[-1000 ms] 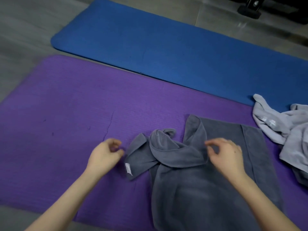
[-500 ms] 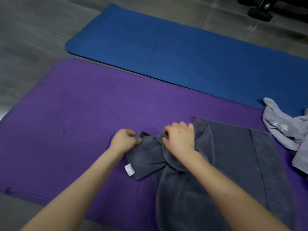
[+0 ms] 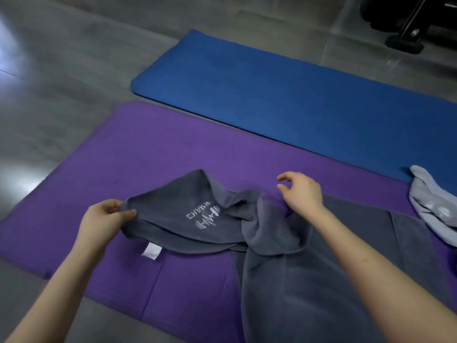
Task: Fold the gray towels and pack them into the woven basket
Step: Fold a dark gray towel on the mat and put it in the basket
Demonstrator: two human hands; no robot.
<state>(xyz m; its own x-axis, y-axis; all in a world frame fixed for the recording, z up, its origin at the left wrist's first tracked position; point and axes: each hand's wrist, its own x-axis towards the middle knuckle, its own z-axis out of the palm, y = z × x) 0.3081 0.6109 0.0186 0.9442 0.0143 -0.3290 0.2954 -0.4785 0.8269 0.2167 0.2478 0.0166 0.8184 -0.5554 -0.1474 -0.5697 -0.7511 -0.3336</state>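
Where left hand (image 3: 103, 220) pinches, towel (image 3: 173, 206) edge clears mat (image 3: 173, 144)

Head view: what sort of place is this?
Probably a home gym or workout room: a blue exercise mat and a purple exercise mat lie side by side on a gray floor, with a black equipment base at top right.

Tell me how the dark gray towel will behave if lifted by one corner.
Likely floppy: the dark gray towel sags and bunches beside the left hand pinching it. Probably grippy, not slippery: its surface looks plush.
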